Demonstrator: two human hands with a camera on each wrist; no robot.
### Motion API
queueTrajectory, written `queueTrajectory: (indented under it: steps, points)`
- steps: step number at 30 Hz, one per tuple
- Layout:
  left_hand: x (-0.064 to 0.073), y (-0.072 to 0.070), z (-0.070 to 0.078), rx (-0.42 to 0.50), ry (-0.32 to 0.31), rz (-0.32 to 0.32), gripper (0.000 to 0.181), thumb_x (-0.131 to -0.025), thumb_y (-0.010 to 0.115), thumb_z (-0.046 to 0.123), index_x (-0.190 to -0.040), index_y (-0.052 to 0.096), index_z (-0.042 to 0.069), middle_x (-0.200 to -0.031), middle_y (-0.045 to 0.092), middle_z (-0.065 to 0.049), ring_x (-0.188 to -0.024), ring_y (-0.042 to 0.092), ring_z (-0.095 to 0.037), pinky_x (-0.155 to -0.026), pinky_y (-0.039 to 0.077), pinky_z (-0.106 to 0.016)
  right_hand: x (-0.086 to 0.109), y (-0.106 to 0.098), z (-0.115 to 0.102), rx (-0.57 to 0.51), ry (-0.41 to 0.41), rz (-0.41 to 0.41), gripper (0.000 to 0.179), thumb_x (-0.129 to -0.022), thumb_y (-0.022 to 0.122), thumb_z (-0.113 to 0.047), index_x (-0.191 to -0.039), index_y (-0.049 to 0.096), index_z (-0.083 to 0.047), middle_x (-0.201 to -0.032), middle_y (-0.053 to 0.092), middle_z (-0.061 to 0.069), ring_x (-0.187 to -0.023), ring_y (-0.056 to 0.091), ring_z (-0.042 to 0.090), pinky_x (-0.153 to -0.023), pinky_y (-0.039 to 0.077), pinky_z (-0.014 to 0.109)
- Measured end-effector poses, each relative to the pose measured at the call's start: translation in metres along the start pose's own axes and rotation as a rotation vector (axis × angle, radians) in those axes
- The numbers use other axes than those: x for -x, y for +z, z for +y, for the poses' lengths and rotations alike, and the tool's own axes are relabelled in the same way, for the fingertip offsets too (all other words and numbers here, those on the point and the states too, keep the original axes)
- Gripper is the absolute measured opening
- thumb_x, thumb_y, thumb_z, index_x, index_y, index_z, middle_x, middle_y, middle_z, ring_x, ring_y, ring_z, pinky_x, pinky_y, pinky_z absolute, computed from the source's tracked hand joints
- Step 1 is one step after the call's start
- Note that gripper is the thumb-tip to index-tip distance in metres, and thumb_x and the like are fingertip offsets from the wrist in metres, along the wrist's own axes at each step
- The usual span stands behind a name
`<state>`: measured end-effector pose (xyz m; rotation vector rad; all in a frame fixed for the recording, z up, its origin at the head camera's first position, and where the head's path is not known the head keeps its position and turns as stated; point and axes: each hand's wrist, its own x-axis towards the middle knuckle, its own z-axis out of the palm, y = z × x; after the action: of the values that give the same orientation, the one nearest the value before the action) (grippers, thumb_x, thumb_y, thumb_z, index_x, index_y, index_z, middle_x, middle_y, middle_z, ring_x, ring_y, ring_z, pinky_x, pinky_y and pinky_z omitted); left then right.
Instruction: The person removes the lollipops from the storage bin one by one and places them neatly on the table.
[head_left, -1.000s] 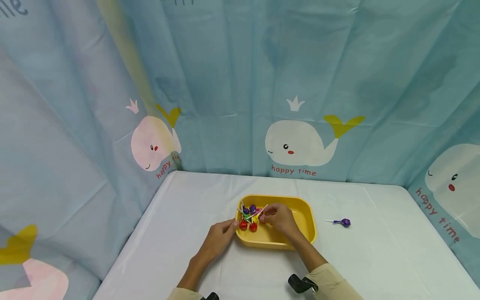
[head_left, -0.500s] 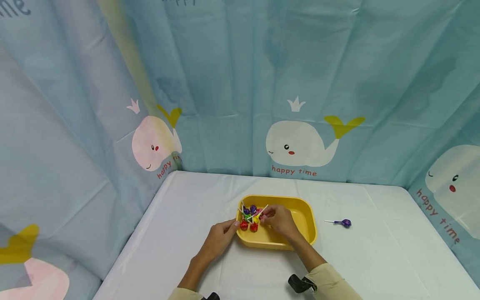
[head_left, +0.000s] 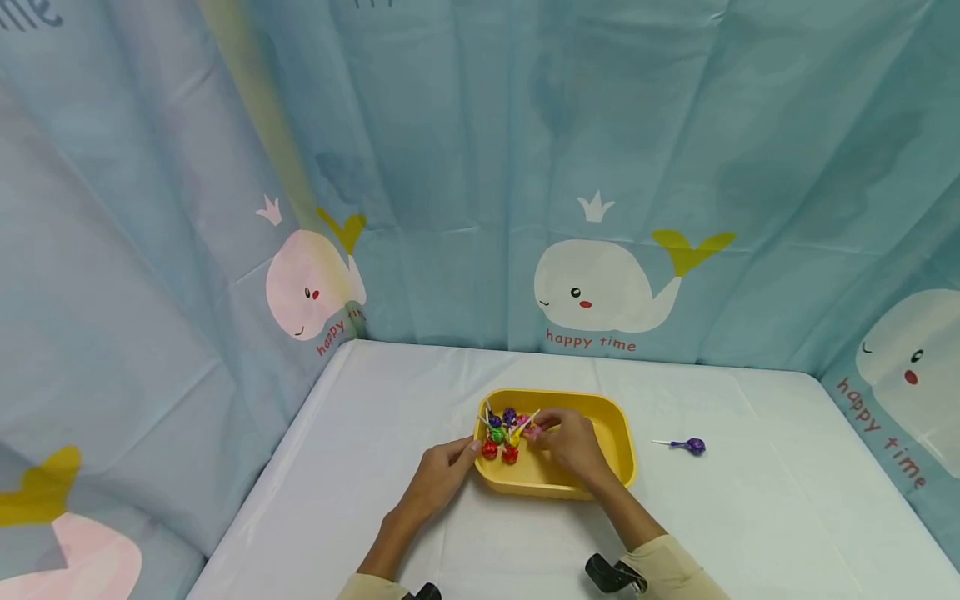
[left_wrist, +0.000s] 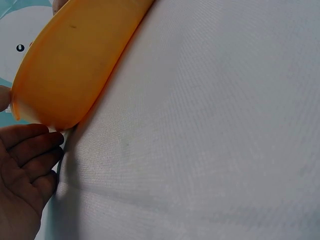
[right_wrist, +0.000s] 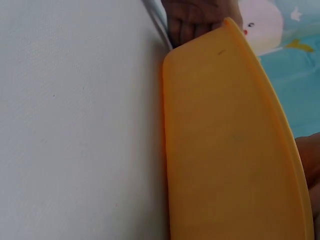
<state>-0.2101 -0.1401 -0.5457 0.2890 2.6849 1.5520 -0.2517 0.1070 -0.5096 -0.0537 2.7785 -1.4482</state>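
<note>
A yellow plastic tray (head_left: 555, 487) stands on the white table. Inside its left end lie several wrapped lollipops, among them a green one (head_left: 497, 435), a red one (head_left: 510, 455) and a purple one (head_left: 509, 415), white sticks pointing various ways. My left hand (head_left: 438, 477) grips the tray's left end, thumb at the rim and fingers against the outer wall, as the left wrist view also shows. My right hand (head_left: 573, 442) reaches into the tray and pinches a pink lollipop (head_left: 532, 432) beside the pile. The tray wall mostly hides this hand in the right wrist view.
A purple lollipop (head_left: 696, 447) lies alone on the table (head_left: 750, 517), right of the tray, its stick pointing left. A blue curtain (head_left: 465, 167) with whale prints hangs behind and at both sides of the table.
My right hand has shifted slightly right, and the pink lollipop at its fingertips shows more clearly. My left hand keeps its place on the tray.
</note>
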Motion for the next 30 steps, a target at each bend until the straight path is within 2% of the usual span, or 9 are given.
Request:
queueTrajectory:
  steps: [6, 9, 14, 19, 24, 30]
  points:
    - [0.000, 0.001, 0.000, 0.001, -0.005, 0.005, 0.056, -0.111, 0.053, 0.049, -0.143, 0.066, 0.005, -0.143, 0.068, -0.010, -0.140, 0.059, -0.033, -0.118, 0.047, -0.054, 0.003, -0.008, 0.002, 0.016, 0.033, 0.017, 0.012, -0.089, 0.080, -0.003, -0.100, 0.080, -0.008, -0.092, 0.076, 0.001, -0.092, 0.065, 0.022, -0.090, 0.053, 0.042]
    - [0.000, 0.000, 0.001, 0.005, -0.011, 0.005, 0.057, -0.110, 0.053, 0.050, -0.143, 0.066, 0.005, -0.143, 0.068, -0.010, -0.140, 0.059, -0.033, -0.118, 0.047, -0.054, 0.005, -0.012, 0.004, 0.030, 0.024, 0.031, 0.013, -0.090, 0.080, -0.004, -0.102, 0.081, -0.009, -0.094, 0.078, 0.002, -0.093, 0.066, 0.023, -0.092, 0.055, 0.044]
    - [0.000, 0.001, 0.002, 0.001, -0.015, 0.002, 0.057, -0.111, 0.053, 0.049, -0.143, 0.066, 0.005, -0.143, 0.067, -0.011, -0.141, 0.058, -0.034, -0.118, 0.047, -0.055, 0.008, -0.019, 0.007, 0.009, -0.005, 0.038, 0.014, -0.092, 0.078, -0.003, -0.104, 0.082, -0.007, -0.100, 0.078, 0.005, -0.085, 0.065, 0.021, -0.080, 0.058, 0.034]
    - [0.000, 0.001, 0.001, 0.000, -0.018, -0.003, 0.056, -0.111, 0.052, 0.047, -0.144, 0.066, 0.005, -0.144, 0.067, -0.011, -0.141, 0.058, -0.035, -0.118, 0.046, -0.056, 0.012, -0.025, 0.007, -0.032, 0.008, 0.028, 0.015, -0.094, 0.077, -0.005, -0.108, 0.080, -0.004, -0.105, 0.077, 0.009, -0.072, 0.068, 0.018, -0.069, 0.061, 0.027]
    - [0.001, 0.001, 0.002, 0.002, -0.016, 0.002, 0.056, -0.111, 0.053, 0.048, -0.144, 0.066, 0.005, -0.144, 0.067, -0.010, -0.141, 0.058, -0.034, -0.118, 0.046, -0.055, 0.015, -0.032, 0.008, -0.078, 0.038, 0.037, 0.020, -0.095, 0.078, -0.007, -0.114, 0.077, -0.001, -0.110, 0.075, 0.013, -0.071, 0.073, 0.024, -0.068, 0.064, 0.028]
    - [0.001, 0.001, 0.002, 0.001, -0.017, 0.010, 0.055, -0.111, 0.054, 0.046, -0.143, 0.066, 0.004, -0.143, 0.067, -0.011, -0.141, 0.058, -0.034, -0.118, 0.046, -0.054, 0.017, -0.039, 0.010, -0.092, 0.045, 0.057, 0.021, -0.094, 0.080, -0.007, -0.114, 0.076, 0.000, -0.108, 0.074, 0.014, -0.068, 0.069, 0.022, -0.064, 0.061, 0.025]
